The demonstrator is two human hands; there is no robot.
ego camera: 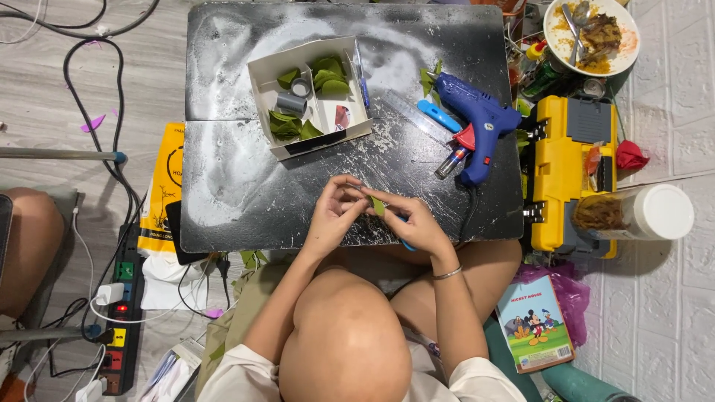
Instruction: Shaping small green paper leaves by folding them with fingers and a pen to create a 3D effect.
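While both hands meet at the near edge of the black counter (pixel 246 193), a small green leaf piece (pixel 378 205) sits pinched between them, at 3 o'clock of the left hand (pixel 335 214) and 10 o'clock of the right hand (pixel 415 223). Leaf's long axis runs roughly 11 to 5 o'clock; which end is the tip, cannot tell. Left hand: fingers curled, fingertips pressed together on the leaf's upper end. Right hand: fingers closed, pinching the leaf's lower side, and a blue pen-like tool (pixel 407 243) pokes out below the palm toward 5 o'clock. Silver bracelet (pixel 448 274) on the right wrist. White cardboard box (pixel 311 95) with more green leaves and grey tape rolls lies at 12 o'clock of the hands; blue glue gun (pixel 477 123) at 1 o'clock, nozzle pointing 7 o'clock. Yellow toolbox (pixel 570 171) at 3 o'clock, off the counter.
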